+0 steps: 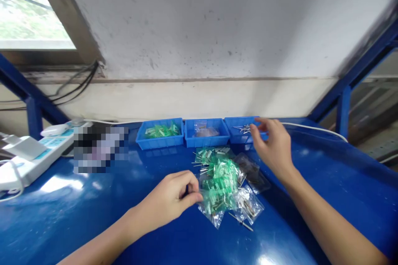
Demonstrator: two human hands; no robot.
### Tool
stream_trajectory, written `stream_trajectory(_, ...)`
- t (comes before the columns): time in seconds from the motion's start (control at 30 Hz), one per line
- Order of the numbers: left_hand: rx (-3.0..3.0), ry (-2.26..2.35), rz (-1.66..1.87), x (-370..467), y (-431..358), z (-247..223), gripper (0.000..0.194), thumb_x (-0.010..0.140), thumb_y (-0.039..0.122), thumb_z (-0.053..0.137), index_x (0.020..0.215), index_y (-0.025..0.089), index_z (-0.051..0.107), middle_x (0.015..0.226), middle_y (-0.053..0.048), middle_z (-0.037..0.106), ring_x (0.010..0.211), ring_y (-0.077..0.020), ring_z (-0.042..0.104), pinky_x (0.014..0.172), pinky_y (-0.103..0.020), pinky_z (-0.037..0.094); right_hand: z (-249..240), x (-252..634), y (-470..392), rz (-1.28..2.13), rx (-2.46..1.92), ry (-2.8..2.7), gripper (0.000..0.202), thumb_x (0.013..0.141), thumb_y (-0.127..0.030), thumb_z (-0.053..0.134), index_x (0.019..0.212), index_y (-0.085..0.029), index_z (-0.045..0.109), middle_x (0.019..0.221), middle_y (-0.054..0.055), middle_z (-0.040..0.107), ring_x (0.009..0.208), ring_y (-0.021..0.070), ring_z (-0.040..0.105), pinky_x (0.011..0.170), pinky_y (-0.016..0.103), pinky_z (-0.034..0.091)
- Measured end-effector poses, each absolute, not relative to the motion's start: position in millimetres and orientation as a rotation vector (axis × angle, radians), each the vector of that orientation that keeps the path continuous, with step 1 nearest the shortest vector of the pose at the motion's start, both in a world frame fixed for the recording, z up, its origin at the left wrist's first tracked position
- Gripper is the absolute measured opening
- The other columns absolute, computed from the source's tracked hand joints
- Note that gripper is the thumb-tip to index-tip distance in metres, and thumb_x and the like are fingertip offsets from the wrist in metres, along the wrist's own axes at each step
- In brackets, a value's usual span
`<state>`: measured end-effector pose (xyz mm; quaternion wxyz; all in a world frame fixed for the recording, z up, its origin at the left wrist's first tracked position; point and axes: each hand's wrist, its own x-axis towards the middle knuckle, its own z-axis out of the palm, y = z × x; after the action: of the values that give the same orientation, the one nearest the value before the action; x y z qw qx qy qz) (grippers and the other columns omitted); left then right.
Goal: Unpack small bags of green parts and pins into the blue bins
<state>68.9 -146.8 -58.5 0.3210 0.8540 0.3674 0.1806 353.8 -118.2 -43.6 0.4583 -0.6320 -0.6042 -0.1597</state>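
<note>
My left hand [174,194] pinches the edge of a clear plastic bag at the left side of a pile of bags [222,178] with green and metal pieces. Over the right blue bin [231,123], my right hand [273,143] has its thumb and fingers apart, with nothing visible between them. Thin metal pins [245,128] lie in that bin. The middle bin [207,140] has small clear bags, and the left bin [161,143] has green pieces. A loose metal pin [245,226] rests on the blue table in front of the pile.
A white power strip [51,147] with plugs lies at the left, beside a blurred-out object [99,149]. A white cable [317,129] runs along the back right. Blue frame posts [343,112] stand at both sides, with a wall behind the bins.
</note>
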Motion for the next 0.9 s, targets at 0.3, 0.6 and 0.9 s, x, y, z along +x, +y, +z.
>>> stream_trajectory(0.3,2.473,0.845,1.101,65,-147,-64,0.011,0.086,0.014,0.054,0.077,0.019,0.050,0.078,0.001,0.053,0.056,-0.0065,0.045,0.053,-0.019,0.039,-51,246,-184,0.909,-1.125,-1.732,0.025,0.089,-0.033,0.045,0.075,-0.019,0.061,0.054,-0.001,0.058,0.048,0.0131,0.054,0.047,0.025,0.042)
stream_trajectory(0.6,2.384,0.991,1.073,76,-137,-39,0.021,0.073,0.036,0.070,0.089,0.022,0.065,0.120,-0.010,0.040,0.093,-0.0201,0.053,0.079,-0.037,0.050,-34,250,-162,0.759,-0.979,-1.364,0.031,0.080,-0.023,0.058,0.111,-0.020,0.055,0.075,0.001,0.064,0.068,0.0134,0.063,0.064,0.029,0.054)
stream_trajectory(0.9,1.434,0.903,1.096,102,-67,44,0.034,0.086,0.045,0.049,0.080,0.014,0.063,0.071,-0.004,0.060,0.054,-0.0089,0.050,0.049,-0.021,0.039,40,247,-105,0.091,-0.922,-1.475,0.022,0.077,-0.006,0.051,0.075,-0.022,0.067,0.082,0.002,0.064,0.087,0.0165,0.060,0.082,0.036,0.047)
